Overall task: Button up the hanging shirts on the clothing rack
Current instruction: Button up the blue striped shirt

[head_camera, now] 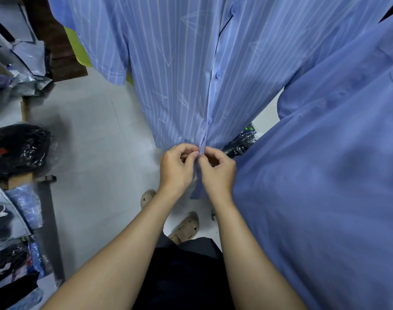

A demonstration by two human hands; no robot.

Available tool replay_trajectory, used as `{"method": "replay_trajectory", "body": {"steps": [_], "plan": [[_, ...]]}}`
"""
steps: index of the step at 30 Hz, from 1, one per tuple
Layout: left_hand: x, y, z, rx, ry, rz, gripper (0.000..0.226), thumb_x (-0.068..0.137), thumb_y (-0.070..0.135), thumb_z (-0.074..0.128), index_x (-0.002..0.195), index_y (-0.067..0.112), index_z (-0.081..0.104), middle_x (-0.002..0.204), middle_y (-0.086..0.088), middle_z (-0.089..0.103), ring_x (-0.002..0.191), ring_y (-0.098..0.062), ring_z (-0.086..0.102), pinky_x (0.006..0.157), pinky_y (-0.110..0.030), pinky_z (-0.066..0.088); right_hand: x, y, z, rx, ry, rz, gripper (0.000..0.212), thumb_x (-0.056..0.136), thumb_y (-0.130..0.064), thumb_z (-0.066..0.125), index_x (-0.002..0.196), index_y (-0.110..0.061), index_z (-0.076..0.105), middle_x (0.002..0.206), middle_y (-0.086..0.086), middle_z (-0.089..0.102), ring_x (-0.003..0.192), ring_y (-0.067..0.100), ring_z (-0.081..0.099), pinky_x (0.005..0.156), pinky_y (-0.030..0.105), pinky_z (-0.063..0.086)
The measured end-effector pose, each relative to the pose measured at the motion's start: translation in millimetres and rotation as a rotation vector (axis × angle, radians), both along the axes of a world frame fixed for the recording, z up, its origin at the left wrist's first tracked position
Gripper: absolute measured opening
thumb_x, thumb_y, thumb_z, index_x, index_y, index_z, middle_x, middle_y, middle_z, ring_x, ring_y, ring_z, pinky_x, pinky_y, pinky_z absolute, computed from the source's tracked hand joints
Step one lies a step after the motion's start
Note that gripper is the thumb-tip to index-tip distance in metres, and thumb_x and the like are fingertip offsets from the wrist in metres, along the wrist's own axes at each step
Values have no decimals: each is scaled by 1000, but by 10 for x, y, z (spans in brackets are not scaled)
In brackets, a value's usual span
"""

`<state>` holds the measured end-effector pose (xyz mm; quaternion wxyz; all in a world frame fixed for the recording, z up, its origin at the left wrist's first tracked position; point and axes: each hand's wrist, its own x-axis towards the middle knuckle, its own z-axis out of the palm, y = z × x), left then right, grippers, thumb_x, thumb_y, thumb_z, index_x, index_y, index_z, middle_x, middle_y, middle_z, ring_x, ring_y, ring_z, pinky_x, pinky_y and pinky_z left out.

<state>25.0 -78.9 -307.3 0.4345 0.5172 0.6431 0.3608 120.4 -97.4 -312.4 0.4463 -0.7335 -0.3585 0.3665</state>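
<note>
Both my hands, left hand (176, 168) and right hand (216, 173), pinch the placket at the hem of the striped shirt (179, 70) hanging centre, fastening its lowest button; next probably the plain shirt (320, 175) right.

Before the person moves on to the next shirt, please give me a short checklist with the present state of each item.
1. Upper buttons of striped shirt closed: ok.
2. Bottom button fastened: cannot tell, fingers hide it.
3. Left hand holds the placket near the hem: ok.
4. Right hand pinches the opposite edge: ok.
5. Plain blue shirt buttoned: cannot tell.
</note>
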Motion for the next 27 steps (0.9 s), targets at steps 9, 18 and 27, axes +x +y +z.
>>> {"method": "replay_trajectory", "body": {"steps": [9, 18, 27], "plan": [[-6, 27, 76, -87, -135, 62, 10, 90, 5, 65, 94, 8, 74, 81, 8, 72, 71, 6, 65, 66, -6, 48, 102, 17, -113, 41, 217, 73, 28, 86, 4, 68, 101, -18, 77, 101, 2, 73, 99, 23, 71, 86, 45, 59], [-2, 0, 67, -84, -111, 53, 8, 84, 16, 77, 84, 9, 72, 74, 7, 71, 69, 2, 66, 68, -11, 50, 143, 19, -57, 65, 193, 60, 19, 80, 1, 78, 92, -13, 73, 81, 1, 74, 75, 9, 69, 78, 34, 60], [-69, 43, 30, -239, -301, 48, 10, 86, 2, 71, 79, 6, 66, 69, -8, 71, 68, -23, 67, 76, -31, 58, 368, 67, -34, -39, 303, 222, 32, 73, 2, 82, 94, -18, 71, 81, 10, 73, 77, 18, 69, 80, 32, 58]]}}
